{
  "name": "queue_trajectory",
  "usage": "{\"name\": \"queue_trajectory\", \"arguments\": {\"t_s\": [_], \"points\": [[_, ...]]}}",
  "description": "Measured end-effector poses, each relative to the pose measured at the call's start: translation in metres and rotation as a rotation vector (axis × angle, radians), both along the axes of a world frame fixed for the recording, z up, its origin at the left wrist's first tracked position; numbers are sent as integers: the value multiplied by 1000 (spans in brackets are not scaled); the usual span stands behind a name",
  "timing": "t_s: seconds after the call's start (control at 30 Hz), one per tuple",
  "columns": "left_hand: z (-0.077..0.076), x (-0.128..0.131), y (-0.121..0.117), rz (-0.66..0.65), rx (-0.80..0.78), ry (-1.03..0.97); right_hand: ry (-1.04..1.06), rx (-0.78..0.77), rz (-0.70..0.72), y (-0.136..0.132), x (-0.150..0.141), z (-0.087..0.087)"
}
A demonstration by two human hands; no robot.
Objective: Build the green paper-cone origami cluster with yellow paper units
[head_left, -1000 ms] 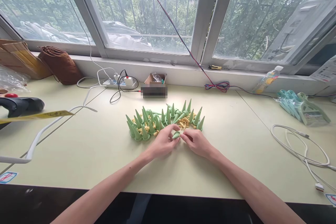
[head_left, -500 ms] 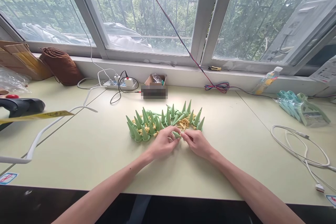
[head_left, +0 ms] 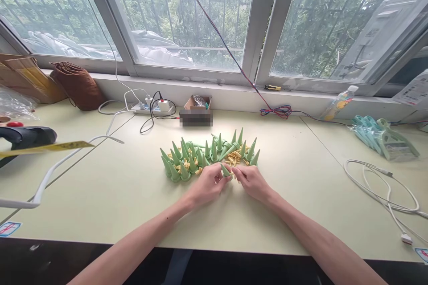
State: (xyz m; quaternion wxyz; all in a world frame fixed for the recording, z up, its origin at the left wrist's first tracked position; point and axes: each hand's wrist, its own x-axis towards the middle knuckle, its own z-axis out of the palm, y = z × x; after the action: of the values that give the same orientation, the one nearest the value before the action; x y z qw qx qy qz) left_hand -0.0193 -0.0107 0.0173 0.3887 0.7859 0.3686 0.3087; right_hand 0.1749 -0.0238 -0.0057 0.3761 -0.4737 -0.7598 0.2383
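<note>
My left hand (head_left: 210, 183) is closed around a green plastic cone spike (head_left: 225, 170), its tip pointing up and slightly left. Against the side of this cone, my right hand (head_left: 251, 181) pinches a small yellow plastic fitting (head_left: 233, 173), mostly covered by the fingertips. Just behind the hands, several green cone spikes (head_left: 175, 173) stand upright in a cluster, and a few lie on their sides. Loose yellow fittings (head_left: 234, 156) are heaped between the cones, behind my right hand.
Along the wall are a power strip (head_left: 142, 107), a small open cardboard box (head_left: 198, 101) and a bundled red-and-black wire (head_left: 277, 111). White cables (head_left: 384, 187) and bagged green plastic items (head_left: 384, 138) lie on the right. A black device (head_left: 26, 136) rests at left.
The green cone in my left hand has tilted to a more upright angle. My right hand has shifted very slightly right, still pinching.
</note>
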Motion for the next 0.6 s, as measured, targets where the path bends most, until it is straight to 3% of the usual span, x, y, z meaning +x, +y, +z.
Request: {"name": "queue_trajectory", "arguments": {"t_s": [0.27, 0.6], "points": [[1, 1, 1, 64, 107, 60, 49, 22, -33, -2, -2, 4], [2, 1, 0, 109, 139, 17, 106, 31, 39, -4, -2, 8]]}}
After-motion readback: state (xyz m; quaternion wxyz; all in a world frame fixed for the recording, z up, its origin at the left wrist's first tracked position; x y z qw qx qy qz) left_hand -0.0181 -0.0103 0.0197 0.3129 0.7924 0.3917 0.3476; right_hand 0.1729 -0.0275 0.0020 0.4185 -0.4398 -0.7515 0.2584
